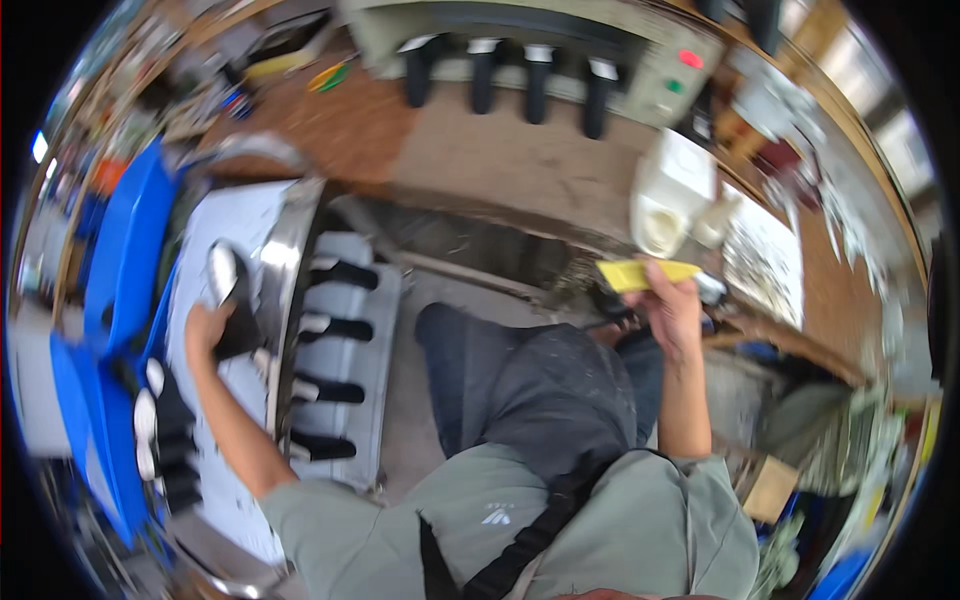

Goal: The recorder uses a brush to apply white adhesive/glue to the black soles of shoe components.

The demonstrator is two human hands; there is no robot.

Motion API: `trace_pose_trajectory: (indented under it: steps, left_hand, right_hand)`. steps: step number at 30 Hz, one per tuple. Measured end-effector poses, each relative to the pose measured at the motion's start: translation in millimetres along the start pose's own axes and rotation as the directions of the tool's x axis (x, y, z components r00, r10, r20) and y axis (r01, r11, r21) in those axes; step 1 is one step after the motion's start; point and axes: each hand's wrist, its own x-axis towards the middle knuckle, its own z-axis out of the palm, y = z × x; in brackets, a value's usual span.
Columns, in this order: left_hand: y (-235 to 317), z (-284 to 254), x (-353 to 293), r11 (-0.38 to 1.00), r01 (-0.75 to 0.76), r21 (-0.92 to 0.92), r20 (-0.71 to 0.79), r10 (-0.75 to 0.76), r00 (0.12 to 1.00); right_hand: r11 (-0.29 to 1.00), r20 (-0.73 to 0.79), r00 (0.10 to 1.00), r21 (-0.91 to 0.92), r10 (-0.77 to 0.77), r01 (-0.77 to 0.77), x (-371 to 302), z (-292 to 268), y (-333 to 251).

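Observation:
My left hand (205, 332), out at the left, is closed on a dark piece with a shiny, pale rounded end (223, 268). The hand is over a white-covered surface (225, 215) beside a curved metal edge. My right hand (672, 305) is raised at the right, its fingers pinching a flat yellow strip (625, 275) that looks like a scraper. Just beyond that strip, on the bench, stands a white plastic container (675, 185) with a round opening facing me.
Several black pieces with pale ends (335, 328) lie on a grey tray right of the metal edge (290, 270). Similar pieces hang from a beige machine (650, 85) with red and green buttons. Blue bins (130, 240) stand far left; a speckled white sheet (765, 260) lies right.

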Motion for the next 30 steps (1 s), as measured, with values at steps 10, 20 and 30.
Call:
trace_pose_trajectory:
  steps: [10,20,30]
  left_hand:
    - [266.4,39.3,-212.8,0.288,-0.105,-0.952,-0.016,0.297,0.955]
    - [429.2,139.8,-280.1,0.295,-0.777,-0.556,-0.301,0.8,0.519]
    - [421.1,143.4,-284.2,0.373,-0.308,-0.875,0.062,0.719,0.692]
  right_hand:
    - [0.854,-0.333,0.867,-0.489,-0.371,0.178,29.8,-101.7,-24.0]
    - [0.508,-0.07,0.871,-0.834,-0.487,0.217,52.7,-97.8,-19.5]
    - [0.636,-0.11,0.918,-0.753,-0.38,0.173,59.6,-96.9,-17.0]
